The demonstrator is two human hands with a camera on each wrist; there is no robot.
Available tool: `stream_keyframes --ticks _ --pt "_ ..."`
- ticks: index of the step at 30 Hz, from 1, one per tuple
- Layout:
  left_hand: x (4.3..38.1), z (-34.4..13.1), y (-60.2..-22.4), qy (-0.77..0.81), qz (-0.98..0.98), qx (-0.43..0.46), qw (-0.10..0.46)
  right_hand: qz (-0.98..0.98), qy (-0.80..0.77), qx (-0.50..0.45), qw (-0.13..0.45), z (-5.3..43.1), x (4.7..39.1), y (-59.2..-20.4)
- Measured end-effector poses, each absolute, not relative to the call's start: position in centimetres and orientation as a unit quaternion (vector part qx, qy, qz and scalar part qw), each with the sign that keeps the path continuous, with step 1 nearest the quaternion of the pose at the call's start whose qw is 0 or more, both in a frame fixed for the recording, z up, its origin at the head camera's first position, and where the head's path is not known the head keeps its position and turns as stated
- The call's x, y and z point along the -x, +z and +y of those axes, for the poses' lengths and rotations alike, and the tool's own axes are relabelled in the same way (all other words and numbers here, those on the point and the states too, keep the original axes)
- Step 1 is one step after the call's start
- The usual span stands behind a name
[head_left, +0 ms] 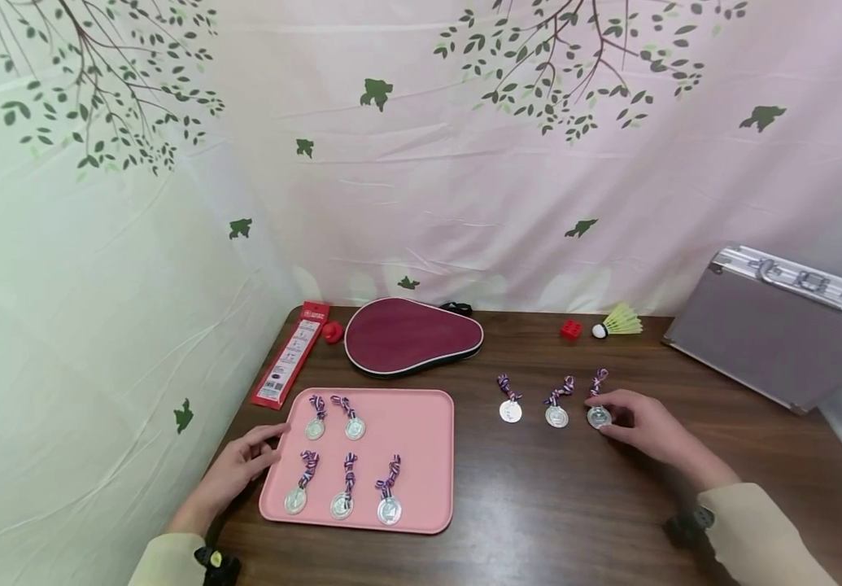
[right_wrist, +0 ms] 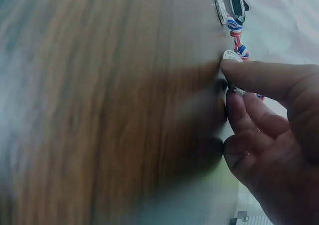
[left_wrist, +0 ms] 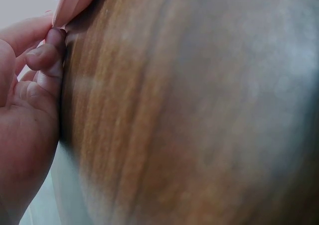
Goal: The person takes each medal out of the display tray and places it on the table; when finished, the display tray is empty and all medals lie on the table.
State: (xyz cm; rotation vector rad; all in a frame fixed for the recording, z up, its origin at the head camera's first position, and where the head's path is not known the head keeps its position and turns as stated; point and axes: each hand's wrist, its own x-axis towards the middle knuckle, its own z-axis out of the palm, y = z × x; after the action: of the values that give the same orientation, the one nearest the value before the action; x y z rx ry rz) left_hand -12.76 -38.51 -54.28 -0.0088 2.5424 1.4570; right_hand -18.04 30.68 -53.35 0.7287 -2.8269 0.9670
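A pink tray (head_left: 421, 456) lies at the left of the table with several silver medals on striped ribbons, such as this medal (head_left: 389, 510). At the tray's left edge, my left hand (head_left: 233, 472) holds the rim with its fingers bent; the left wrist view shows the fingertips against the tray edge (left_wrist: 75, 6). To the right, three medals stand in a row on the table: the left medal (head_left: 511, 411), the middle medal (head_left: 556, 416) and the right medal (head_left: 599, 417). My right hand (head_left: 647, 427) pinches the right medal between thumb and fingers, its knotted ribbon pointing away.
Along the back lie a red package (head_left: 290, 354), a small red object (head_left: 333, 332), a maroon paddle case (head_left: 413, 335), a red toy brick (head_left: 570, 330) and a yellow shuttlecock (head_left: 620, 322). A silver-edged briefcase (head_left: 779, 334) stands at the right. Curtains (head_left: 428, 203) hang behind the table.
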Motion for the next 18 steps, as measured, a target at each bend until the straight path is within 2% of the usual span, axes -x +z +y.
stream_keyframes --ticks 4,14,18 --pt "12.8 -38.6 -54.3 0.492 0.864 0.003 0.107 -0.923 0.288 -0.252 0.049 31.0 18.0 -53.4" --pt "12.8 -38.6 -54.5 0.495 0.863 -0.003 0.100 -0.929 0.275 -0.246 0.033 30.8 17.9 -53.0" --pt "12.9 -38.6 -54.6 0.492 0.865 -0.007 0.096 -0.933 0.279 -0.219 0.062 29.7 17.5 -53.0"
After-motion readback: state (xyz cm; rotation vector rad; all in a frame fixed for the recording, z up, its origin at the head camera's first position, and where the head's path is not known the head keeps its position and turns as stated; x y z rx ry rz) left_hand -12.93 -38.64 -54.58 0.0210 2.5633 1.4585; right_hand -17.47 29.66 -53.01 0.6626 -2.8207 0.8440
